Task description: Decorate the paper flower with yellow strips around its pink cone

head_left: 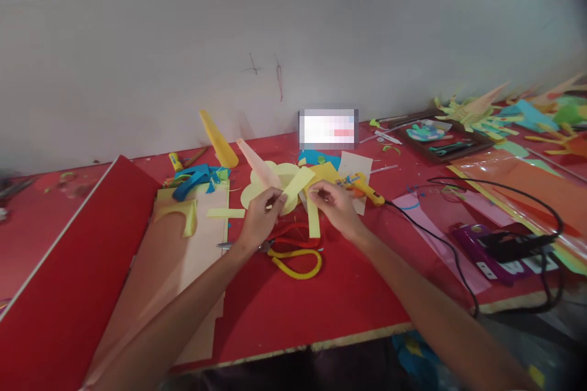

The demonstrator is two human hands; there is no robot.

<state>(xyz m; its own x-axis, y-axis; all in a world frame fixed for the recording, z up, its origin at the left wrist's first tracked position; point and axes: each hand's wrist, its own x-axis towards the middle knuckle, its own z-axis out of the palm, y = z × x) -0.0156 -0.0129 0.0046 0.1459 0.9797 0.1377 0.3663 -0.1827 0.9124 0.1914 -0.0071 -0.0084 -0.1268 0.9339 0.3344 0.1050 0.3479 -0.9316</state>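
Observation:
My left hand pinches a pale yellow paper strip that slants up to the right. My right hand is closed at the fingertips on a second yellow paper strip, which points down toward the table; its upper end is hidden by the fingers. Behind my left hand lies a pale yellow flower-shaped paper with a peach paper cone on it. Below the hands are scissors with red and yellow handles. Another short yellow strip rests left of my left hand.
A yellow glue gun with a black cable lies right of my hands. A yellow cone and blue paper scraps are at the back left. Peach sheets and a red board lie left. A purple power strip is at right.

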